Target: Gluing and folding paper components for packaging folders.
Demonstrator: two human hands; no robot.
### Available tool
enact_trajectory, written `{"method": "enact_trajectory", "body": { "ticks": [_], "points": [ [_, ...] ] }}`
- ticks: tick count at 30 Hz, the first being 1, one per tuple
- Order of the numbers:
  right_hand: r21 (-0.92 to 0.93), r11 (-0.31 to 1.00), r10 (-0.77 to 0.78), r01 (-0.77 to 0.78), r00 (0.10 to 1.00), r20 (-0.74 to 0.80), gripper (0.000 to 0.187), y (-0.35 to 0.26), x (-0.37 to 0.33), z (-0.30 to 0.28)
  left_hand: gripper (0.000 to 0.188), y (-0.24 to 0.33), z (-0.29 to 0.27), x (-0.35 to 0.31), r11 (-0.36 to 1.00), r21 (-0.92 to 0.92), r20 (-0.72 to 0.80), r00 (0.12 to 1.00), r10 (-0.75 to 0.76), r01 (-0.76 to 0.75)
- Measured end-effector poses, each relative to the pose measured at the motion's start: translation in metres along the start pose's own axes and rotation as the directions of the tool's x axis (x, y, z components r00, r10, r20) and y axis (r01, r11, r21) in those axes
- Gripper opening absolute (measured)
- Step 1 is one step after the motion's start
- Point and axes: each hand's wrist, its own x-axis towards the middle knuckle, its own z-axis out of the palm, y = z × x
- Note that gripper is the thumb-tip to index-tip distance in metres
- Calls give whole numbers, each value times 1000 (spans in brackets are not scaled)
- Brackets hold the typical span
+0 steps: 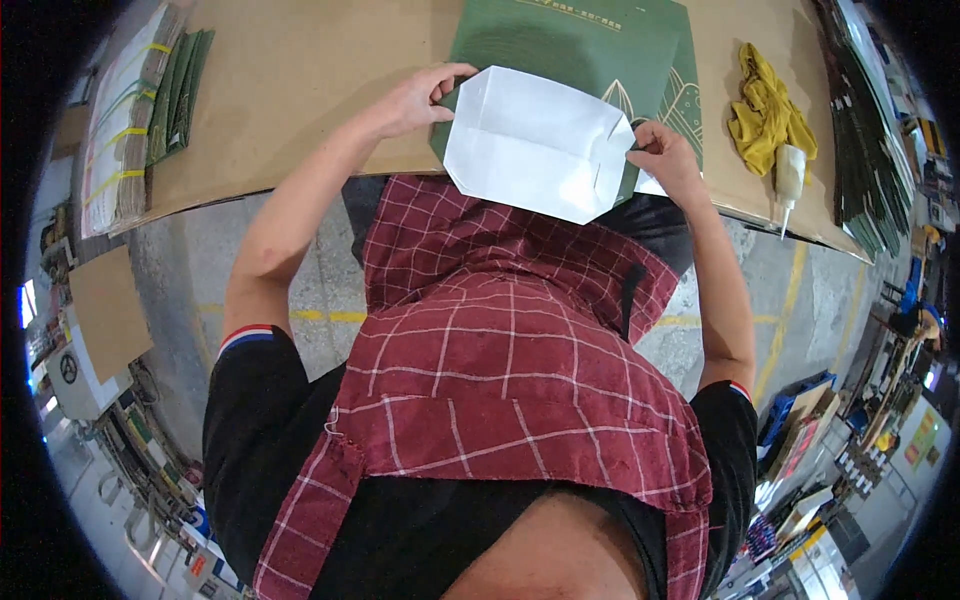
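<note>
A white card piece [535,143] with cut corners, a crosswise crease and small slits near its right end lies tilted between my hands. It covers part of a green printed card sheet [560,40] and overhangs the table's near edge. My left hand [425,100] is at the white card's upper left corner, fingers curled, with the index finger and thumb along its left edge. At the opposite end, my right hand [668,160] pinches the card's right edge between thumb and bent fingers. Parts of the fingertips are hidden.
On the brown board-topped table [310,70], a yellow cloth [762,110] lies at right beside a nozzle bottle [790,175]. Stacked dark green sheets [862,130] stand at the far right. Banded white bundles [125,130] and green folded pieces [180,100] are at left.
</note>
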Motion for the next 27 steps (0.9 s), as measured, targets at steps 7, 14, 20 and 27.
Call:
{"method": "enact_trajectory", "body": {
  "ticks": [7, 14, 20, 27],
  "points": [
    [10, 997, -76, 76, 997, -6, 17, -7, 2, 5, 42, -20, -9, 0, 998, -55, 57, 998, -37, 40],
    [3, 1000, 17, -17, 1000, 7, 25, -6, -3, 2, 20, -16, 1, 6, 998, 58, -23, 1000, 17, -16],
    [-317, 908, -295, 274, 955, -16, 31, -21, -21, 10, 27, -27, 8, -4, 796, 321, -94, 818, 567, -514],
    [-745, 465, -407, 478, 863, 299, 52, -29, -49, 22, 48, 9, -8, -20, 533, 560, 509, 771, 382, -634]
  ]
}}
